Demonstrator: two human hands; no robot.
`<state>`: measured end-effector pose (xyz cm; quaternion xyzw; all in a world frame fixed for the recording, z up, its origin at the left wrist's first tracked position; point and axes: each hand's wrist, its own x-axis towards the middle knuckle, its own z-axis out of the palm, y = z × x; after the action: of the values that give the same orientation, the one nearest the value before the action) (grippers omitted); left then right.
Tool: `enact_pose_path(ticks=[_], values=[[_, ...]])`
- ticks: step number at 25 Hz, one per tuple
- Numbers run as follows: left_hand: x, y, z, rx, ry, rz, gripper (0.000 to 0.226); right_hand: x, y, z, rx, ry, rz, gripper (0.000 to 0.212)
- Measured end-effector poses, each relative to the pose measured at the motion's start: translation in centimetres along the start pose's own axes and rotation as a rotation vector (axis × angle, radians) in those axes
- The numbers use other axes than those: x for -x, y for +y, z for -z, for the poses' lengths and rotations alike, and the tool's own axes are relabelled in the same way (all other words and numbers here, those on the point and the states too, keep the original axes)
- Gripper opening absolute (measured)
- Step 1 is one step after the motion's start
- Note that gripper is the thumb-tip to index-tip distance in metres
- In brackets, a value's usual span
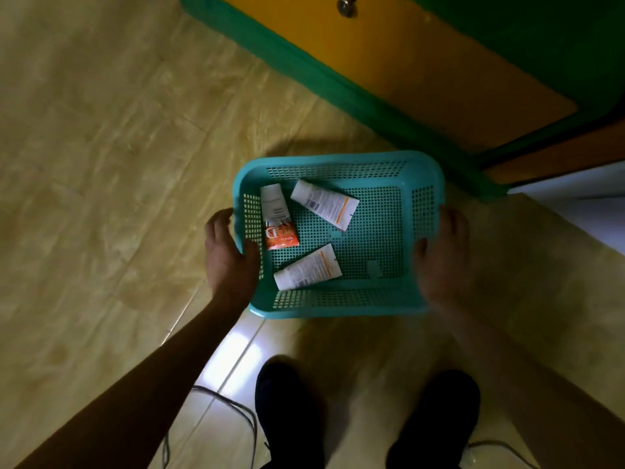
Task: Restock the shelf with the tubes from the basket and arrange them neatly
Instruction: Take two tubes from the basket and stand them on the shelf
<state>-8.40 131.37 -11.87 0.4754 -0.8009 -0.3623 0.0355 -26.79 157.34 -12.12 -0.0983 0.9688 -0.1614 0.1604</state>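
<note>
tubes (280, 216) lie loose in the teal basket (338, 309) between both hands; left hand (230, 255) grips its rim, thumb inside; blurred right hand (439, 258) clasps the opposite rim, fingers hidden.

- The floor (101, 164) is laid with large beige tiles of a marbled pattern, divided by thin pale joints.
- A bright patch of light (236, 353) is reflected on the near tiles, while the rest of the room is dimly lit.
- A cabinet (304, 79) with a green frame is seen at the far right, set at a slant across the view.
- Its yellow door (422, 69) is fitted with a round metal knob (347, 6).
- A white surface (581, 198) is seen at the right edge.
- Thin grey cables (236, 411) are trailed over the near floor.
</note>
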Motion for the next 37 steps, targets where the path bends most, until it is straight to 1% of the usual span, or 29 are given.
enact_pose_path(ticks=[1, 2, 3, 4, 5, 7, 8, 9, 11, 15, 19, 20, 21, 22, 24, 25, 26, 27, 29, 30, 32, 33, 34, 36, 37], values=[[0.4, 0.5, -0.7, 0.071, -0.035, -0.039, 0.053, 0.1, -1.3, -1.0, 0.000, 0.007, 0.122, 0.067], [0.6, 1.2, -1.5, 0.120, -0.129, -0.037, 0.052, 0.0, -2.7, -2.4, -0.007, -0.055, 0.233, 0.068], [0.3, 1.3, -2.7, 0.147, -0.223, -0.019, 0.055, -0.3, -4.4, -3.9, -0.012, -0.159, 0.305, 0.069], [-0.2, 1.4, -3.6, 0.124, -0.280, 0.017, 0.059, -0.7, -5.8, -5.5, -0.002, -0.264, 0.345, 0.073], [-1.0, 1.4, -4.7, 0.101, -0.293, 0.073, 0.062, -1.3, -6.9, -7.0, 0.015, -0.327, 0.374, 0.076], [-2.8, 1.2, -6.4, 0.046, -0.251, 0.226, 0.062, -2.7, -8.4, -9.7, 0.068, -0.346, 0.411, 0.082], [-3.6, 1.1, -6.8, 0.023, -0.231, 0.280, 0.063, -3.3, -8.8, -10.7, 0.090, -0.336, 0.420, 0.084], [-4.3, 0.8, -7.3, 0.013, -0.220, 0.292, 0.065, -3.9, -8.9, -11.5, 0.109, -0.328, 0.429, 0.085], [-5.1, 0.4, -8.3, -0.002, -0.206, 0.285, 0.069, -5.0, -8.7, -12.7, 0.137, -0.292, 0.446, 0.085], [-5.6, 0.1, -10.2, -0.146, -0.136, 0.274, 0.067, -5.0, -6.5, -13.0, 0.271, -0.161, 0.544, 0.084], [-5.0, -0.1, -11.2, -0.187, -0.059, 0.235, 0.075, -6.5, -3.2, -10.8, 0.329, -0.223, 0.653, 0.088], [-4.9, -0.1, -11.3, -0.186, -0.051, 0.231, 0.076, -6.8, -2.6, -10.3, 0.307, -0.210, 0.651, 0.089], [-4.8, -0.2, -11.5, -0.182, -0.041, 0.239, 0.077, -6.7, -2.3, -10.0, 0.242, -0.160, 0.578, 0.087], [-4.7, 0.0, -11.6, -0.182, -0.034, 0.248, 0.079, -6.3, -2.2, -10.0, 0.130, -0.088, 0.425, 0.081], [-4.6, 0.2, -11.7, -0.185, -0.018, 0.247, 0.081, -4.9, -3.4, -10.3, -0.207, 0.033, -0.039, 0.072], [-4.6, 0.3, -11.7, -0.187, -0.008, 0.246, 0.081, -4.3, -4.3, -10.7, -0.314, 0.020, -0.215, 0.075], [-4.5, 0.4, -11.7, -0.193, -0.005, 0.251, 0.082, -3.6, -5.2, -11.1, -0.303, -0.032, -0.277, 0.082], [-4.5, 0.6, -11.7, -0.202, -0.004, 0.257, 0.083, -3.1, -5.8, -11.6, -0.195, -0.086, -0.227, 0.090], [-4.4, 0.9, -11.6, -0.237, -0.025, 0.276, 0.085, -2.3, -6.4, -12.3, 0.076, -0.157, -0.025, 0.098], [-4.3, 1.1, -11.5, -0.258, -0.049, 0.282, 0.086, -2.1, -6.2, -12.4, 0.145, -0.165, 0.039, 0.097], [-4.2, 1.2, -10.9, -0.276, -0.095, 0.277, 0.083, -2.2, -5.4, -12.0, 0.128, -0.177, 0.080, 0.091], [-4.0, 0.9, -10.8, -0.267, -0.118, 0.278, 0.078, -2.2, -4.8, -11.7, 0.046, -0.201, 0.067, 0.086], [-3.8, 0.6, -10.6, -0.230, -0.140, 0.281, 0.072, -2.3, -4.5, -11.0, -0.116, -0.238, 0.010, 0.080], [-2.8, -0.1, -10.0, -0.047, -0.155, 0.318, 0.065, -2.1, -3.9, -9.5, -0.548, -0.329, -0.212, 0.063], [-2.1, -0.4, -9.6, 0.068, -0.147, 0.359, 0.066, -2.0, -4.0, -8.5, -0.667, -0.400, -0.338, 0.057]])
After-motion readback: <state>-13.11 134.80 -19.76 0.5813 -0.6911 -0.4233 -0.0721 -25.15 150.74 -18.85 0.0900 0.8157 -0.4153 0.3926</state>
